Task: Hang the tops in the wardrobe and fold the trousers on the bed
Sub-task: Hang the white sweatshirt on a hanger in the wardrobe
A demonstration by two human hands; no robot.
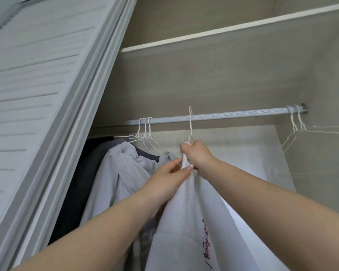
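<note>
We are looking up into an open wardrobe [213, 79] with pale beige inner walls. A white-edged shelf [223, 30] runs across the upper part, and below it a ribbed grey rail [233, 114] spans from the left side to a metal socket at the right wall. On the left stands the wardrobe's white door [37, 94], slatted like a shutter, with a moulded frame along its edge.

We hold a white top [194, 222] up in front of the rail; dark red handwritten lettering runs down its front. It sits on a white wire hanger [190, 124], whose hook rises just above the rail in the picture; we cannot tell whether the hook has caught the rail or is only in front of it. Our right hand [196, 155] has a closed grip around the neck of the hanger and the bunched collar of the top. Our left hand [170, 175] pinches the cloth of the top just below that, thumb and fingers narrow on the fabric, nearly touching the right hand.

To the left, three more white wire hangers [145, 132] hang close together on the rail, carrying a light grey garment [115, 173] and darker clothes [82, 173] behind it, pushed toward the door side. At the far right end of the rail, two bare wire hangers [296, 126] hang beside the wall. A bright patch of light falls on the back panel behind the top.
</note>
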